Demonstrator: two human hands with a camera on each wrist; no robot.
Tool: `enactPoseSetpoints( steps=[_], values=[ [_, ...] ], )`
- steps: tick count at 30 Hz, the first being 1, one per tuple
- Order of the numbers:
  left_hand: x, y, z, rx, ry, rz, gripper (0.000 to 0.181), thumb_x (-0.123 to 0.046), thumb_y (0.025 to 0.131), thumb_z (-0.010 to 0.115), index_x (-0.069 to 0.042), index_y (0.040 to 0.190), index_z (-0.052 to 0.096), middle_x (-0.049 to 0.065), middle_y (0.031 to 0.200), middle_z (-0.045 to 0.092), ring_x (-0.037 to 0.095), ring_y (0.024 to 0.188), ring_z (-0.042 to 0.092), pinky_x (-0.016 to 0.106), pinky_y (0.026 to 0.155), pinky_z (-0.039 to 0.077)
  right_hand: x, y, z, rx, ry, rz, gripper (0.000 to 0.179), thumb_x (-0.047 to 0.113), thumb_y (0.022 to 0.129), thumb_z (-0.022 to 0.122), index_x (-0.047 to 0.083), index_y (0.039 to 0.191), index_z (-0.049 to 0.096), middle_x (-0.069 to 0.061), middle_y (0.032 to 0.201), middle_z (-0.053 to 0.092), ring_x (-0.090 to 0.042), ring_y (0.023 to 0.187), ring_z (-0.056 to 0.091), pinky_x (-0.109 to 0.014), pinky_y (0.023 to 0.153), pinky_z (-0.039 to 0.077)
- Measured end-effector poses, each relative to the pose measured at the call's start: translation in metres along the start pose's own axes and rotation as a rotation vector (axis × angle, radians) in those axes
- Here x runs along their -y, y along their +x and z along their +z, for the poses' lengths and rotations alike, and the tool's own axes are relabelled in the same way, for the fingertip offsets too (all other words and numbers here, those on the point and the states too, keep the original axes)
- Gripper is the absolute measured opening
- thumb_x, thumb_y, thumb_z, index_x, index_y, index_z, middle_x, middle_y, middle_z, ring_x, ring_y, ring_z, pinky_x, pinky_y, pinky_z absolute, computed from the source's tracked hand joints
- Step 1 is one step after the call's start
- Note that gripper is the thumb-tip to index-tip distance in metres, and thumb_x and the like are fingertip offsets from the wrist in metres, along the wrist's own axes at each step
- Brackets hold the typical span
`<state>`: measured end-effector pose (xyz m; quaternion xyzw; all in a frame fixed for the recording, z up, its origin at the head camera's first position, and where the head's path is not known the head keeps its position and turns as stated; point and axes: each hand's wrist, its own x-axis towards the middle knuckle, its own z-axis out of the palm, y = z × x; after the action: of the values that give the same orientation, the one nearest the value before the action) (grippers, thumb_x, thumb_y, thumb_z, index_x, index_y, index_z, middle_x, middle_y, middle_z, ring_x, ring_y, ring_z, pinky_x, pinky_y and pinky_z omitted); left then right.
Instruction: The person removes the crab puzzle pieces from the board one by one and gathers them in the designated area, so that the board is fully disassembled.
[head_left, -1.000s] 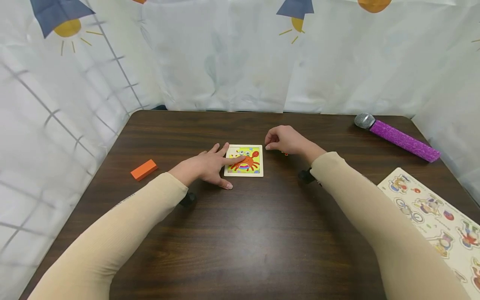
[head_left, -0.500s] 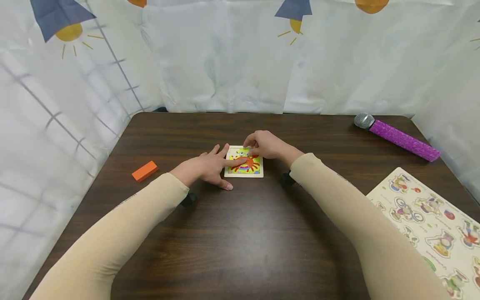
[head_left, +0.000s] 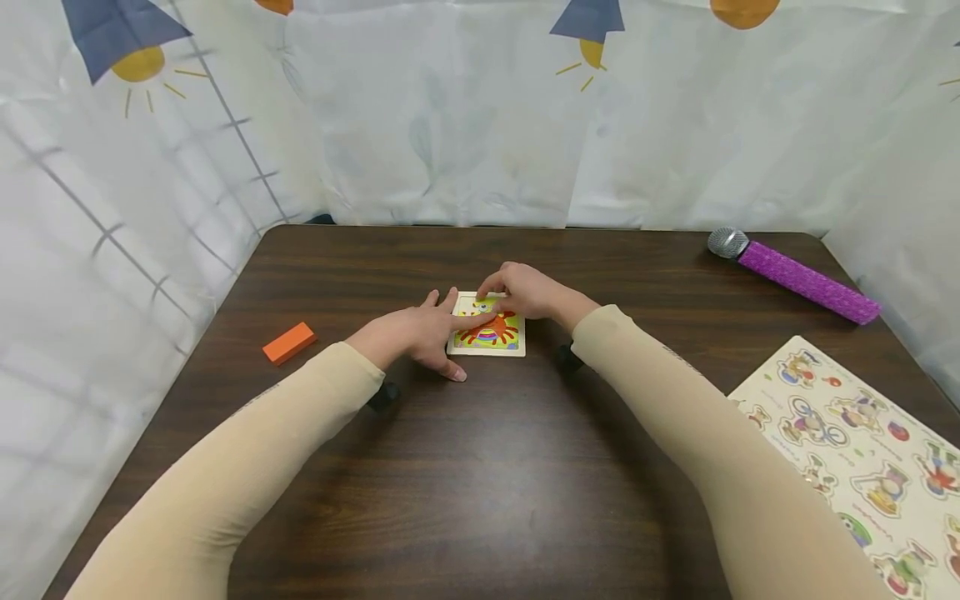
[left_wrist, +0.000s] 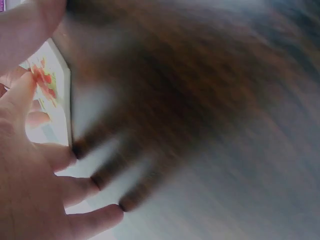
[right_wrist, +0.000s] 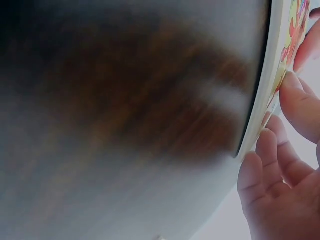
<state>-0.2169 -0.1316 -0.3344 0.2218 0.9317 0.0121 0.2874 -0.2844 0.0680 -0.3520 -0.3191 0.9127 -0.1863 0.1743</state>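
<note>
A small square crab puzzle [head_left: 513,342] with a pale wooden frame lies on the dark table. From the left, my left hand [head_left: 422,335] spreads over its edge, index finger straight on the orange crab, thumb on the table by the near left corner. My right hand [head_left: 528,292] reaches over the upper right with curled fingers, pinching a puzzle piece low against the picture; the fingers hide most of the piece. In the right wrist view, the thumb [right_wrist: 299,102] meets the picture while other fingertips sit at the frame's rim.
An orange block [head_left: 289,343] lies on the left of the table. At the back right rests a microphone [head_left: 802,279] with a purple glittery handle. A large pale picture board [head_left: 862,442] lies at the right, partly under the right sleeve. White curtains hang behind.
My right hand has moved left from the table beside the puzzle to its upper part, then slightly farther left. My left hand has stayed on the puzzle.
</note>
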Motion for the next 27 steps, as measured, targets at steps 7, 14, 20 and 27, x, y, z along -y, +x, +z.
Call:
enactPoseSetpoints(
  steps=[7,14,20,27],
  values=[
    [-0.0028,0.0014,-0.0022,0.022,0.025,-0.037,0.101,-0.055,0.085,0.078,-0.053,0.16,0.011,0.024,0.171,-0.009,0.052,0.156,-0.001,0.069,0.111,0.036,0.0012,0.0031,0.0003,0.021,-0.024,-0.039,0.034,0.009,0.098,0.067,0.019,0.13,0.071,-0.014,0.127,0.061,-0.028,0.118,0.054,-0.042,0.105,0.049],
    [-0.003,0.0012,-0.0011,0.019,0.03,-0.037,0.099,-0.054,0.086,0.078,-0.051,0.161,0.013,0.023,0.171,-0.009,0.052,0.156,0.0,0.07,0.113,0.033,0.0058,0.0046,0.0009,0.037,-0.012,-0.04,0.032,0.003,0.101,0.057,0.016,0.126,0.07,-0.014,0.134,0.059,-0.03,0.126,0.05,-0.046,0.113,0.043],
    [-0.0035,0.0023,-0.0011,0.01,0.057,-0.03,0.099,-0.055,0.085,0.077,-0.05,0.161,0.013,0.024,0.171,-0.008,0.053,0.156,0.003,0.07,0.118,0.025,0.0063,0.0066,0.0025,0.026,0.032,-0.022,0.034,-0.003,0.101,0.049,0.013,0.122,0.069,-0.013,0.137,0.057,-0.029,0.13,0.049,-0.046,0.115,0.042],
    [-0.0036,0.002,-0.0019,0.006,0.079,-0.021,0.1,-0.056,0.085,0.077,-0.049,0.162,0.013,0.025,0.171,-0.006,0.054,0.155,0.005,0.07,0.118,0.024,0.0064,0.0066,0.0022,-0.004,0.064,-0.037,0.024,0.001,0.102,0.056,0.01,0.119,0.07,-0.013,0.131,0.059,-0.029,0.122,0.051,-0.043,0.107,0.046]
  ],
)
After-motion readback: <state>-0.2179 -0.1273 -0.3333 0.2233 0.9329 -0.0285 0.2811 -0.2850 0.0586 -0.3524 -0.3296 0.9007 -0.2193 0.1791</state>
